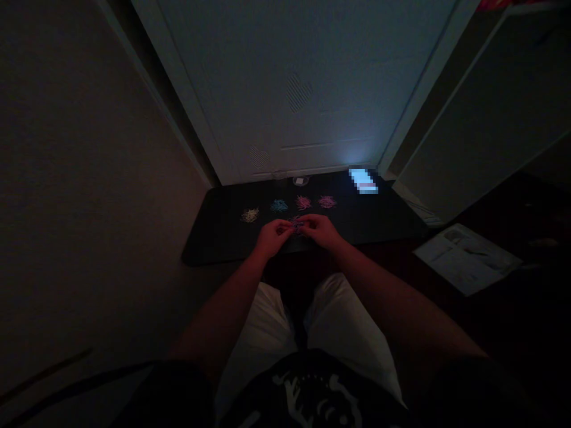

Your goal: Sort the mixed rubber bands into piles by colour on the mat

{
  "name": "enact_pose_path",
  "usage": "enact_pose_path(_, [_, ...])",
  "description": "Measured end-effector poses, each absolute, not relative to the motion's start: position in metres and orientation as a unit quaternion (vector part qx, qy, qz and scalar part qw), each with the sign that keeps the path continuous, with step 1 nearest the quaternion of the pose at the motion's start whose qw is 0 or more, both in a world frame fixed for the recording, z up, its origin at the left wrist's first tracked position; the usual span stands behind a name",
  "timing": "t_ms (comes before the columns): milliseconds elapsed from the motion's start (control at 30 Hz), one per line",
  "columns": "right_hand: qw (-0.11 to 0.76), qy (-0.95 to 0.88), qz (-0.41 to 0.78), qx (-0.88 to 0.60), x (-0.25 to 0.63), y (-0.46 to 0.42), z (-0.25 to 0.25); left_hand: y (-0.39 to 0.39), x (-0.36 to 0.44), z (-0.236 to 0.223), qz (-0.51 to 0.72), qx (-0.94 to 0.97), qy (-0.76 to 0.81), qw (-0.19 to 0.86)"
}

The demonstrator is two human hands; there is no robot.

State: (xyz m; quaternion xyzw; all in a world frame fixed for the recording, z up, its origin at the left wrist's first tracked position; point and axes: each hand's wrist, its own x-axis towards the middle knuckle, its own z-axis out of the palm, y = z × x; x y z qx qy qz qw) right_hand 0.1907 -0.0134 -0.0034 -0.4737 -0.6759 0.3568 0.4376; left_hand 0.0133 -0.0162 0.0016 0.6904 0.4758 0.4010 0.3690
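In a dim room a black mat lies on the floor before a white door. My left hand and my right hand meet at the mat's middle, fingers pinched on a small mixed pile of coloured clips. Behind them sit sorted little heaps: a pale yellow heap, a blue heap, a pink heap and a second pink heap. What exactly each finger pinches is too dark to make out.
A lit phone screen glows at the mat's back right. A small clear container rests by the door. An open booklet lies on the floor to the right, below a white cabinet.
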Motion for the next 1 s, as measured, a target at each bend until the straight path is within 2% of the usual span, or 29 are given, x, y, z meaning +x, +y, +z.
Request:
enact_pose_path(467, [0.422, -0.681, 0.319, -0.507, 0.176, -0.015, -0.008, -0.013, 0.013, -0.005, 0.403, 0.7, 0.466, 0.36])
enact_pose_path(1000, [0.382, -0.731, 0.22, -0.521, 0.17, -0.014, -0.011, -0.013, 0.014, -0.002, 0.37, 0.714, 0.508, 0.31])
